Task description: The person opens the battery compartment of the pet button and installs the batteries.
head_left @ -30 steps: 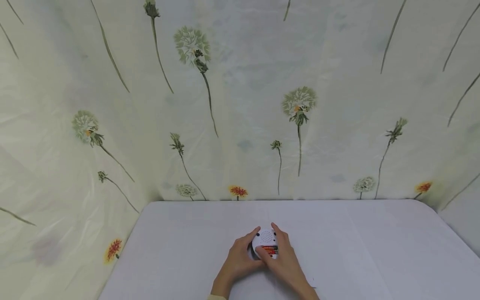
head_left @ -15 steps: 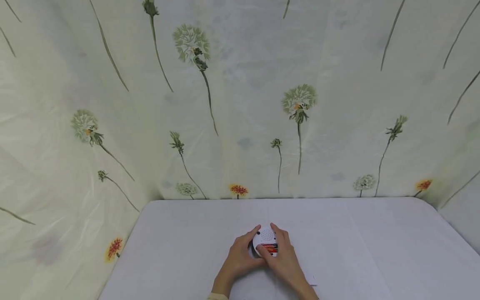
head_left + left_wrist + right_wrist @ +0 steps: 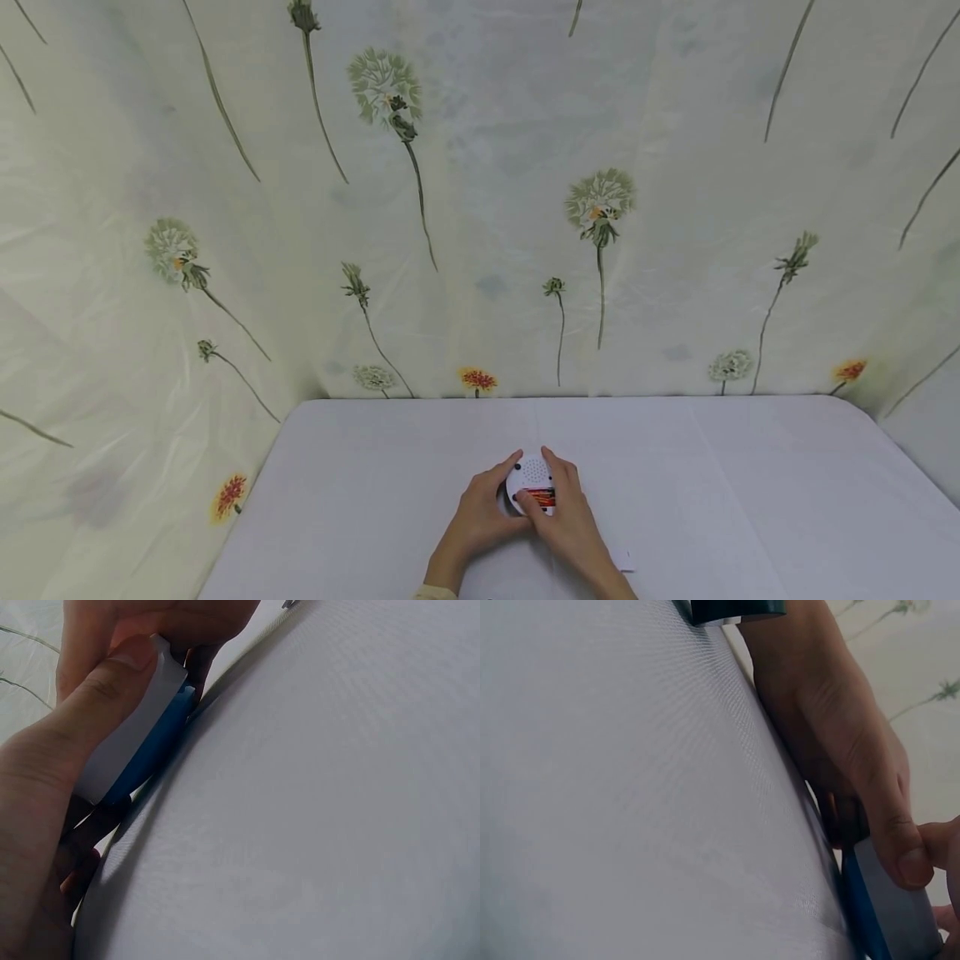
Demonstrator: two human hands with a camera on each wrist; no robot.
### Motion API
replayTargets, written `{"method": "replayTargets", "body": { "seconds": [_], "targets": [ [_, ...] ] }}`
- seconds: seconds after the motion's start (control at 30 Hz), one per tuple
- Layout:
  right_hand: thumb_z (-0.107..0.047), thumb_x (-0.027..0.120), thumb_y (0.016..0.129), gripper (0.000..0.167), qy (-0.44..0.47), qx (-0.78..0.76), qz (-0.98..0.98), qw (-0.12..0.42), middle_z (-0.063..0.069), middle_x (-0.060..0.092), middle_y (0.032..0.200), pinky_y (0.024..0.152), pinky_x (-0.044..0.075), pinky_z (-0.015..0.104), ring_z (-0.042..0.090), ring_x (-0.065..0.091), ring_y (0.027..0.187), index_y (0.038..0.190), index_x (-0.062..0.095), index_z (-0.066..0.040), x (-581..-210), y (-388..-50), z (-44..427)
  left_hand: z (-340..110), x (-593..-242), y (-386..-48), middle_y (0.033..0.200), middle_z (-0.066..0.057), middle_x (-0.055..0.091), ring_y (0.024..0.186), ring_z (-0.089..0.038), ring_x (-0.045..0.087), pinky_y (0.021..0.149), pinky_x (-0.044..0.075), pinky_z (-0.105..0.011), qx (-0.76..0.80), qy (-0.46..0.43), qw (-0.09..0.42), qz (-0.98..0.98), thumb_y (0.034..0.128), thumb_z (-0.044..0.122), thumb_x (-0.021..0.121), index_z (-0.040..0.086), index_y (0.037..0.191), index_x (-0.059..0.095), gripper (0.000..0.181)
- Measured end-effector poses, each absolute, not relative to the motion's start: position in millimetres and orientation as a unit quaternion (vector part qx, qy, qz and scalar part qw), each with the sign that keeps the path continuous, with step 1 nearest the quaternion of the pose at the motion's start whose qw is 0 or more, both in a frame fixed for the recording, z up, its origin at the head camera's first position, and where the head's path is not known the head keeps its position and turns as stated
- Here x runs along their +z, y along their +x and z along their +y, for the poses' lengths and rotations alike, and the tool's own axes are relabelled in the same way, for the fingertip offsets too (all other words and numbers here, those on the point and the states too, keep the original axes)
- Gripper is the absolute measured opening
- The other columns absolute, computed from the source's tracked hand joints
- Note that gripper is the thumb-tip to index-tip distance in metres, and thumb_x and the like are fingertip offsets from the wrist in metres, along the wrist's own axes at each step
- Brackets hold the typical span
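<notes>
A round white device (image 3: 533, 472) with a grid of small speaker holes and black dots faces up in the head view. Red batteries (image 3: 543, 497) show in the slot on its lower half; how many is hard to tell. My left hand (image 3: 480, 510) grips its left side, finger and thumb curved around the rim. From the right, my right hand (image 3: 566, 510) holds it, with the thumb lying across the face at the left end of the battery slot. In the left wrist view, the device's underside (image 3: 154, 746) is blue and close to the cloth. Fingers partly hide the rim.
A white cloth covers the table (image 3: 375, 467). A small flat white piece (image 3: 625, 561) lies beside the right wrist, partly covered by it. Behind stands a flower-patterned curtain (image 3: 487, 208) along the table's far edge.
Both hands keep nearly the same place and hold. The right thumb has shifted slightly to the right, and the red battery markings in the slot look different.
</notes>
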State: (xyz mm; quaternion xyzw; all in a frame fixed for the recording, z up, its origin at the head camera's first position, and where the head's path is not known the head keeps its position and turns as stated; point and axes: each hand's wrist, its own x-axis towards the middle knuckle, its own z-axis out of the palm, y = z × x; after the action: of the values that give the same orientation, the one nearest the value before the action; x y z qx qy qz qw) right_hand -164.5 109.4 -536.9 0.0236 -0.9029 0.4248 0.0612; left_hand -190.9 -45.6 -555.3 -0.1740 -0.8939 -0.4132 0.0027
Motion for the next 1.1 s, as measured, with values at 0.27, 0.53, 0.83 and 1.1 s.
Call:
{"method": "replayTargets", "body": {
  "seconds": [0.27, 0.53, 0.83, 1.1],
  "targets": [
    [-0.044, 0.065, 0.086, 0.077, 0.03, 0.442, -0.895, 0.046, 0.015, 0.038, 0.14, 0.097, 0.043, 0.051, 0.03, 0.05, 0.117, 0.148, 0.029, -0.015, -536.4, -164.2, 111.7, -46.4, -556.2, -190.7, 0.14, 0.002, 0.052, 0.122, -0.024, 0.051, 0.101, 0.043, -0.048, -0.412, -0.172, -0.004, -0.895, 0.0663, 0.051, 0.08, 0.036, 0.144, 0.038, 0.089],
    [-0.038, 0.067, 0.086, 0.077, 0.034, 0.451, -0.891, 0.041, 0.016, 0.037, 0.14, 0.099, 0.041, 0.05, 0.029, 0.048, 0.117, 0.148, 0.028, -0.014, -537.8, -164.3, 113.8, -45.2, -556.0, -188.8, 0.14, 0.002, 0.052, 0.122, -0.024, 0.051, 0.101, 0.044, -0.048, -0.414, -0.176, -0.001, -0.893, 0.0661, 0.052, 0.08, 0.035, 0.144, 0.038, 0.09],
    [-0.034, 0.068, 0.086, 0.076, 0.047, 0.465, -0.883, 0.044, 0.016, 0.037, 0.139, 0.097, 0.042, 0.051, 0.03, 0.048, 0.115, 0.148, 0.029, -0.013, -536.8, -164.8, 112.7, -46.2, -557.1, -189.6, 0.139, 0.001, 0.053, 0.123, -0.024, 0.051, 0.101, 0.044, -0.048, -0.411, -0.174, 0.001, -0.895, 0.0669, 0.054, 0.079, 0.034, 0.144, 0.039, 0.089],
    [-0.021, 0.068, 0.085, 0.073, 0.048, 0.47, -0.879, 0.055, 0.017, 0.039, 0.137, 0.099, 0.04, 0.05, 0.03, 0.048, 0.117, 0.147, 0.031, -0.012, -536.2, -165.9, 113.1, -47.0, -554.4, -190.2, 0.14, 0.0, 0.052, 0.123, -0.024, 0.052, 0.102, 0.043, -0.048, -0.418, -0.184, 0.008, -0.89, 0.0658, 0.053, 0.08, 0.033, 0.144, 0.039, 0.09]
  ]
}}
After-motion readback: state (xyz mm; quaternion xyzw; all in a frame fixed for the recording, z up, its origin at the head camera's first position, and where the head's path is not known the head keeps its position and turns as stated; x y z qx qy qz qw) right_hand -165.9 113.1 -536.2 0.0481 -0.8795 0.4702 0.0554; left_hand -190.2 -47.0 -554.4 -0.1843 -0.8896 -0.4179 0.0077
